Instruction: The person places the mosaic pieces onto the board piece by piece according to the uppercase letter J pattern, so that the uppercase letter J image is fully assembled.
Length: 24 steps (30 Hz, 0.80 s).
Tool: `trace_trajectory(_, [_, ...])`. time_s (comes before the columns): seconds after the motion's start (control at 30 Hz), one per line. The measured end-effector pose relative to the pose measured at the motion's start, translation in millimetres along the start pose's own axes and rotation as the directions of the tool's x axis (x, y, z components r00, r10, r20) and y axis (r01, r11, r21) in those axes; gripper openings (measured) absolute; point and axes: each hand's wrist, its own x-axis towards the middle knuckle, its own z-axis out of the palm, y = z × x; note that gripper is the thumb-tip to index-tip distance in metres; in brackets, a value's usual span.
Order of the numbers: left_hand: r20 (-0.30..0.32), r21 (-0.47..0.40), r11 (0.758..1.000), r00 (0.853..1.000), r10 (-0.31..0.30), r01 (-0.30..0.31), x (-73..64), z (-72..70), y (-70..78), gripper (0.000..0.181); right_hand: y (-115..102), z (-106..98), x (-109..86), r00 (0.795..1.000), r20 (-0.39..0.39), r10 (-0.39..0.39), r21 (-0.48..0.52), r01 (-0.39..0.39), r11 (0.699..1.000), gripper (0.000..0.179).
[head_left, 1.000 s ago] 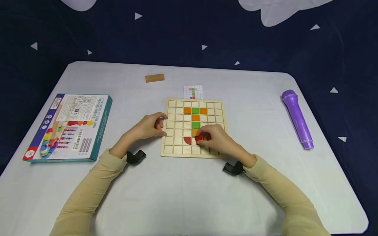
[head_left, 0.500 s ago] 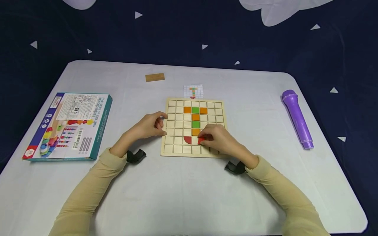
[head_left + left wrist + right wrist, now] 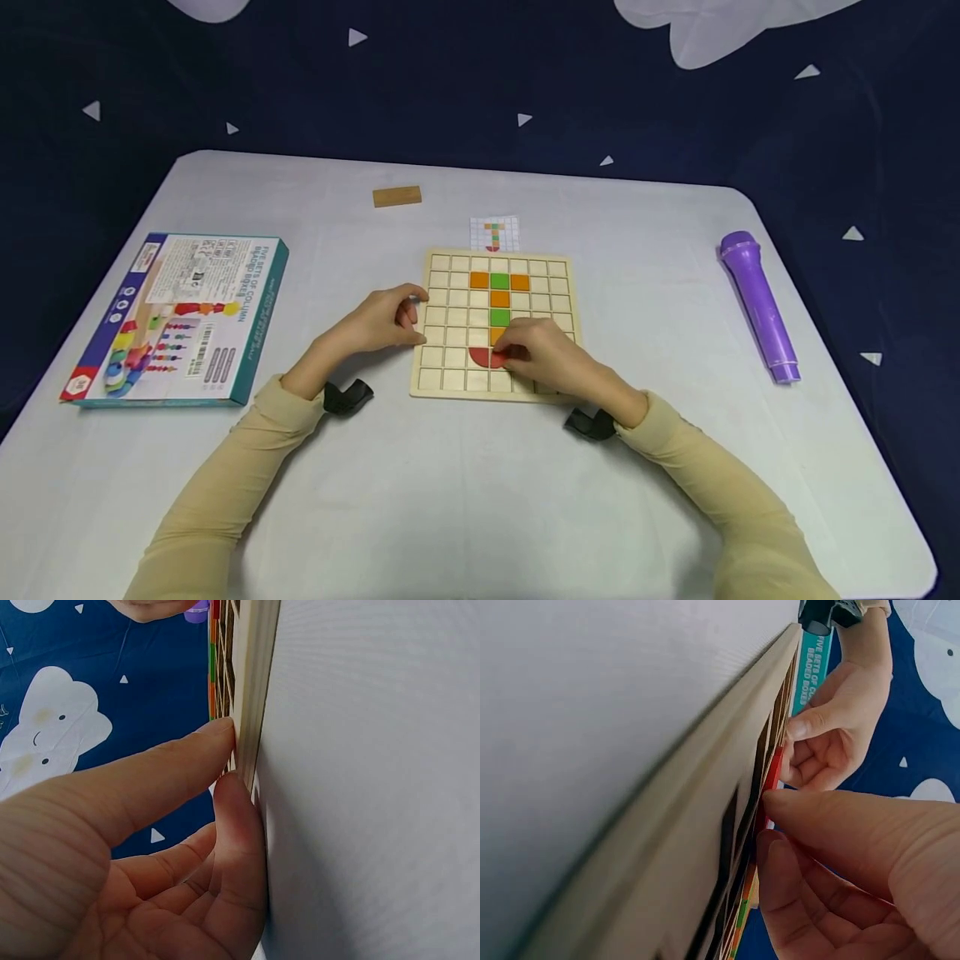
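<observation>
A wooden grid board (image 3: pixel 442 381) lies on the table, bearing orange and green square tiles in a T shape. Below the stem, a red quarter-circle tile (image 3: pixel 479 357) sits in one cell. My right hand (image 3: pixel 555 354) pinches a second red tile (image 3: pixel 498 359) between thumb and index finger, right beside the first and partly covered by the fingers. The right wrist view shows red tile edge (image 3: pixel 773 774) at the thumb tip. Along the board's left edge, my left hand (image 3: pixel 378 321) touches the rim with thumb and index finger spread apart.
Behind the board lies a small pattern card (image 3: pixel 495 234). A wooden block (image 3: pixel 397 197) is farther back. At left is a beaded-toy box (image 3: pixel 202 325); at right, a purple microphone-shaped object (image 3: pixel 759 307). Black straps (image 3: pixel 348 397) show at both wrists.
The right hand has turned the pinched red tile and moved it slightly left, against the other red tile. The left hand has stayed at the board's edge.
</observation>
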Motion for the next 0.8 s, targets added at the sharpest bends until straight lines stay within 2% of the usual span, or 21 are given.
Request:
trace_trajectory(0.4, [-0.002,-0.002,1.000,1.000,0.000,0.000,0.2,0.5,2.4,0.057,-0.1,-1.2,-0.4,1.000,-0.013,-0.010,-0.007,0.009,1.000,0.011])
trace_trajectory(0.5, [0.007,0.001,1.000,1.000,-0.001,0.001,0.2,-0.3,1.9,0.052,2.0,-5.3,-2.3,1.000,-0.018,-0.009,-0.021,0.009,1.000,0.012])
trace_trajectory(0.63, [0.017,0.011,1.000,1.000,-0.005,0.004,0.8,-2.8,1.7,0.040,7.8,-18.2,-3.1,0.998,-0.059,-0.001,-0.036,-0.001,0.999,0.014])
trace_trajectory(0.8, [-0.026,0.097,0.995,1.000,0.003,0.000,3.2,-8.5,2.1,0.037,14.7,-34.8,-0.7,0.987,-0.154,0.040,-0.051,-0.048,0.998,0.018])
